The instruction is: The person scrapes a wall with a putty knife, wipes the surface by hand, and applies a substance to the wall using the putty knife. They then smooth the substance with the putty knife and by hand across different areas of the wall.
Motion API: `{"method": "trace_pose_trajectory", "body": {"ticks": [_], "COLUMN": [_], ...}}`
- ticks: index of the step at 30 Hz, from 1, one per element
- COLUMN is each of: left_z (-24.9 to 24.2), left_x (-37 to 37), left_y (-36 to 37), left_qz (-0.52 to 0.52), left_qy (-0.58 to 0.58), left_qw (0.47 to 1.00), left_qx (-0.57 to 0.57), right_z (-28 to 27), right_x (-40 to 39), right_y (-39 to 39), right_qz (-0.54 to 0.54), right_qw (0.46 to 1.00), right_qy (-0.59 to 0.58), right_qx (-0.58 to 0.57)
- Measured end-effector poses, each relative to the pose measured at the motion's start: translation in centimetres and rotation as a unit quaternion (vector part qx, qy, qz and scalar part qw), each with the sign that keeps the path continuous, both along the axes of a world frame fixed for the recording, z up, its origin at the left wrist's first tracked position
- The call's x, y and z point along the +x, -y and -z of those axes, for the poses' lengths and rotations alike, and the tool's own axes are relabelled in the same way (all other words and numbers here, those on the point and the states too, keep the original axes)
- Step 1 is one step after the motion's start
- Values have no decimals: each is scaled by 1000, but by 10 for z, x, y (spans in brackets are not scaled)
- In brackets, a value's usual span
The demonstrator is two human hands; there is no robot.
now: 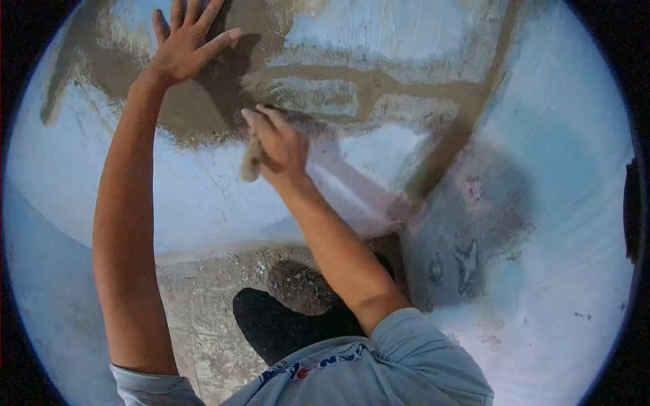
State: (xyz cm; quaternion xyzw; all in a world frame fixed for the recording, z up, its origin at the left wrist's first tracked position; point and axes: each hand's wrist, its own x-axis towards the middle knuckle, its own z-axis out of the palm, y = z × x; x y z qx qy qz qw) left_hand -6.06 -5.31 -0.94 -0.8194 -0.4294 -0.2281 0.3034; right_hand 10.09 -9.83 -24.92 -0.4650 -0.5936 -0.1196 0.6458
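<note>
My left hand [186, 47] presses flat on the wall with its fingers spread, over a bare brownish-grey patch [135, 78]. Lower and further right, my right hand [281, 142] is closed around a wooden-handled scraper [251, 162]. The pale handle points down out of my grip and has a dark spot near its end. My fingers hide most of the tool's working end, which lies close to the wall at the patch's lower edge. Around both hands the wall [203, 183] carries pale blue-white paint, with brown-grey strips where the paint is gone.
A second painted wall [555, 223] meets the first at a corner on the right, with a dark bare band along it. Below is a dusty floor [210, 318] strewn with pale flakes. My dark-clothed leg [277, 325] stands near the wall's foot.
</note>
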Motion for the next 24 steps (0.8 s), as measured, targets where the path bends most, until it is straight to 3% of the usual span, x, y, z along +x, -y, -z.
{"method": "trace_pose_trajectory", "body": {"ticks": [2, 3, 5, 6, 8, 9, 10, 12, 13, 14, 16, 17, 19, 24], "left_z": [0, 2, 4, 4, 2, 3, 3, 6, 3, 3, 4, 5, 2, 3], "left_x": [-1, -2, -1, 1, 1, -1, 0, 1, 0, 1, 0, 2, 3, 3], "left_y": [-4, -6, -5, -3, -3, -2, -3, -1, -1, -2, 0, 1, -3, -2], "left_qz": [-1, -2, -9, -11, 1, 5, -4, 5, 8, -12, -14, -12, -2, -18], "left_qy": [-3, -1, 4, 2, 1, 4, 1, 6, 16, 12, 14, 17, 15, 15], "left_qw": [1000, 1000, 1000, 1000, 1000, 1000, 1000, 1000, 1000, 1000, 1000, 1000, 1000, 1000], "left_qx": [4, 7, 17, 21, 17, 12, 14, -4, -5, 2, 10, 13, 16, 11], "right_z": [-11, -18, -10, 7, 22, 30, 25, 9, 14, 19, 21, 26, 24, 12], "right_x": [39, 69, 82, 71, 28, 8, 9, 10, 39, 67, 76, 72, 21, 62], "right_y": [11, 25, 28, 15, 3, 9, 24, 42, 31, 20, 9, 8, 21, 17], "right_qz": [90, 47, 49, 96, 88, 32, -50, -204, -126, 25, 162, 220, 36, 90], "right_qw": [986, 984, 977, 980, 993, 999, 989, 896, 970, 974, 974, 969, 999, 974], "right_qy": [49, -61, -163, -155, -73, 2, -102, -315, -209, -89, -80, -21, -22, -129], "right_qx": [131, 158, 128, 73, 9, -5, -89, -236, -7, 205, 135, 110, -1, 166]}}
